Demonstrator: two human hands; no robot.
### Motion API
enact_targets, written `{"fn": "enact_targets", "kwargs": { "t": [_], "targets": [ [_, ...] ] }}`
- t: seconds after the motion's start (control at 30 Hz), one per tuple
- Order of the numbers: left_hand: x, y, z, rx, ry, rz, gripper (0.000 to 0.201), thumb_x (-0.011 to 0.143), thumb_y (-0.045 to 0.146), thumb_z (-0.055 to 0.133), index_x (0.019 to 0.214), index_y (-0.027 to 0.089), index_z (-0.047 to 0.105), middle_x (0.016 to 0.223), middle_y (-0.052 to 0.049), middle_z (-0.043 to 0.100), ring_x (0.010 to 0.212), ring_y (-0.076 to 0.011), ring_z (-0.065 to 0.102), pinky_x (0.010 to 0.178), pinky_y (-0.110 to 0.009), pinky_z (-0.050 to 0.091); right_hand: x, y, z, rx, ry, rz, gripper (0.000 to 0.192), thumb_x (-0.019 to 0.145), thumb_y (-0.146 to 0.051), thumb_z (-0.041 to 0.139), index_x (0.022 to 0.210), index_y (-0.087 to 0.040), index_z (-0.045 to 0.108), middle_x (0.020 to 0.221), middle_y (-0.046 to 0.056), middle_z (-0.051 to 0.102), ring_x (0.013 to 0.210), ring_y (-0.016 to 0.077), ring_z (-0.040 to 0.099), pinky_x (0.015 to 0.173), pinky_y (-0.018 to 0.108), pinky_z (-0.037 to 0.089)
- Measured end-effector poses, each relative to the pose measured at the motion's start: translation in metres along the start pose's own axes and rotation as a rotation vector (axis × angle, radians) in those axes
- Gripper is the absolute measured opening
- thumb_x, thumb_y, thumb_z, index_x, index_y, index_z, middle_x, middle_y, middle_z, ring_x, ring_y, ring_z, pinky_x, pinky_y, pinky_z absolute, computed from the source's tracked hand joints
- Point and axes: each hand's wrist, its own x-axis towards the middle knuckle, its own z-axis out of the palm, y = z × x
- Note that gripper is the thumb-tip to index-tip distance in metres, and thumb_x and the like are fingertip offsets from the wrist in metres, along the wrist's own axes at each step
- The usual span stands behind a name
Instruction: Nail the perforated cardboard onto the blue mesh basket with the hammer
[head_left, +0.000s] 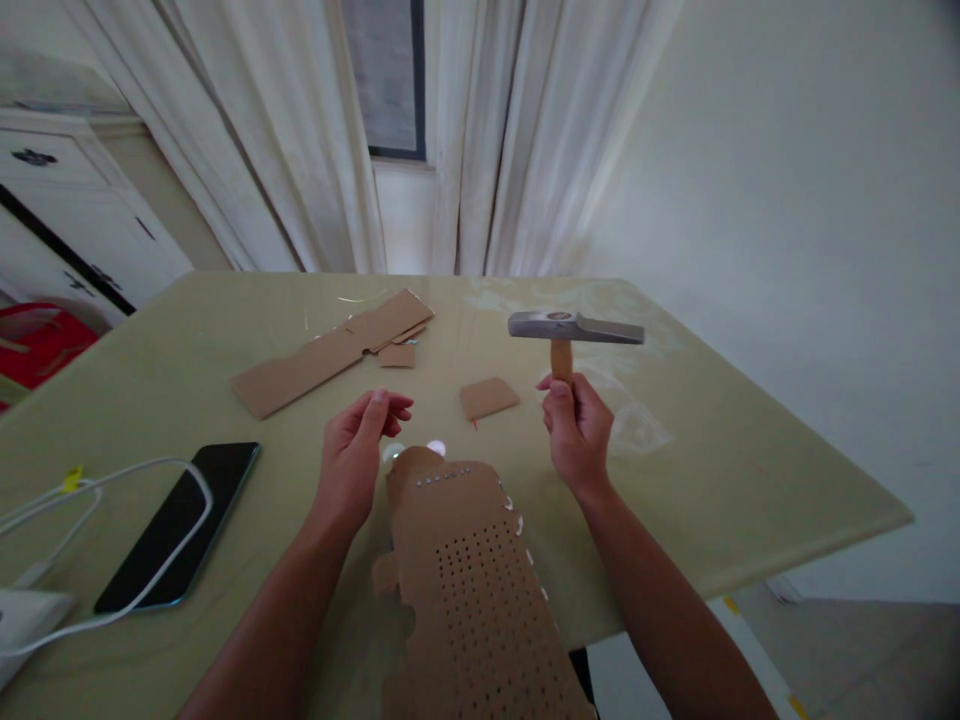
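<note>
Wrapped tight around a wooden handle, my right hand (576,428) holds the hammer (574,330) upright above the table, steel head level and well clear of the surface; I read the grip as low on the handle, likely for swing leverage. My left hand (358,455) is not holding anything I can make out: fingers loosely curled, thumb and fingertips close together, just beside the far end of the perforated cardboard strip (472,580), maybe pinching something tiny, but I cannot tell. That strip lies lengthwise toward me, hanging past the near table edge, with a grid of small holes punched through its middle, a row of pale dots along its far end and more down its right edge; nails or light through holes, too small to say. Two small shiny round bits (435,448) sit at the strip's far end, touching or nearly so, close to the left fingertips. Further out, a small cardboard square (489,397) lies between the hands, with a long cardboard piece (330,352) and some scraps beyond it. To the left, a dark phone (180,525) lies flat with a white cable (112,480) looped over it. Surface: glossy pale green table (750,460), faint white smears near the hammer. Room: white curtains (495,130) around a window, plain wall on the right, white cabinet and something red at far left.
</note>
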Motion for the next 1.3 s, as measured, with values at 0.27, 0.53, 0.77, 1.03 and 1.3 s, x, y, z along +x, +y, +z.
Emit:
{"fn": "enact_targets", "kwargs": {
  "t": [0.27,0.53,0.77,1.03,1.3],
  "targets": [
    [-0.007,-0.001,0.005,0.051,-0.004,-0.033,0.046,0.102,0.062,0.064,0.096,0.021,0.083,0.088,-0.006,0.074,0.080,-0.0187,0.063,0.076,-0.030,0.052,0.006,-0.005,-0.008,0.169,0.210,-0.074,0.046,0.107,-0.070,0.054,0.094,-0.025,0.060,0.059,-0.009,0.039,0.044,0.0111,0.036,0.042,0.025,0.028],
    [0.013,-0.009,-0.018,0.214,0.082,0.014,0.040,0.097,0.058,0.066,0.099,0.022,0.082,0.091,-0.006,0.076,0.081,-0.0190,0.064,0.075,-0.030,0.051,0.012,-0.005,-0.007,0.264,0.295,-0.080,0.047,0.107,-0.070,0.054,0.089,-0.027,0.053,0.058,-0.010,0.038,0.041,0.0099,0.036,0.039,0.024,0.028],
    [0.048,-0.028,-0.058,0.934,-0.112,-0.077,0.044,0.078,0.054,0.076,0.104,0.019,0.072,0.100,-0.013,0.076,0.084,-0.0291,0.071,0.075,-0.038,0.051,0.015,0.009,-0.006,0.347,0.235,-0.103,0.038,0.103,-0.062,0.069,0.096,-0.027,0.053,0.058,-0.011,0.049,0.041,0.0099,0.044,0.041,0.023,0.036],
    [0.049,-0.037,-0.069,1.037,-0.368,-0.004,0.027,0.090,0.049,0.062,0.085,0.023,0.068,0.090,-0.010,0.076,0.087,-0.0289,0.070,0.080,-0.039,0.051,0.010,0.039,0.004,0.177,-0.067,0.154,0.053,0.097,-0.071,0.073,0.080,-0.026,0.051,0.055,-0.010,0.044,0.044,0.0103,0.039,0.042,0.026,0.032],
    [0.036,-0.051,-0.071,1.124,-0.431,0.188,0.025,0.100,0.041,0.049,0.090,0.022,0.062,0.095,-0.013,0.072,0.096,-0.0319,0.067,0.092,-0.046,0.053,0.005,0.016,0.005,-0.164,-0.155,0.093,0.048,0.101,-0.057,0.065,0.070,-0.026,0.045,0.061,-0.006,0.042,0.058,0.0138,0.040,0.056,0.030,0.030]
  ]
}}
